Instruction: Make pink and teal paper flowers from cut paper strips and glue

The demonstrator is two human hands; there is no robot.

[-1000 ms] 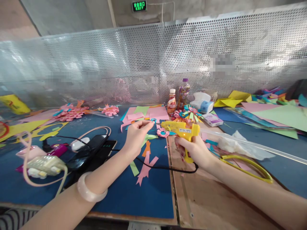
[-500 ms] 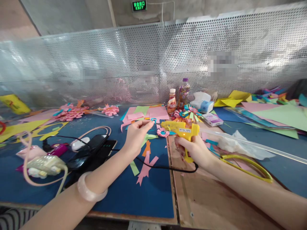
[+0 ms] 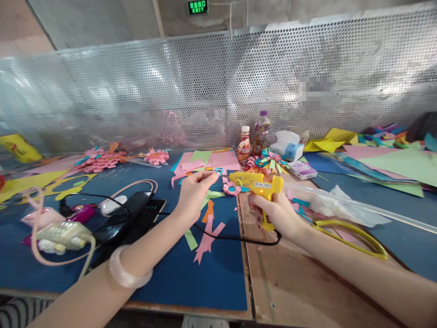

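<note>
My left hand [image 3: 193,191] pinches a small looped blue paper strip [image 3: 219,170] between thumb and fingertips. Wrapped round the handle of a yellow hot glue gun [image 3: 256,182] is my right hand [image 3: 273,209]. The gun's nozzle points left and is close to the blue strip; whether they touch I cannot tell. Just under the nozzle lies a pink paper flower [image 3: 232,188] with a blue piece at its side. Pink ribbon-shaped paper strips [image 3: 208,241] and an orange one [image 3: 208,212] lie on the blue mat below my hands.
A black cord [image 3: 232,238] runs from the glue gun across the mat. Phones [image 3: 126,218], plugs [image 3: 64,237] and cables crowd the left. Two bottles [image 3: 244,146], paper flowers [image 3: 273,161] and a tissue pack [image 3: 288,146] stand behind. A clear glue stick [image 3: 368,207] and yellow ring [image 3: 355,237] lie right.
Both hands, the blue strip and the glue gun stay almost still. The view has shifted very slightly.
</note>
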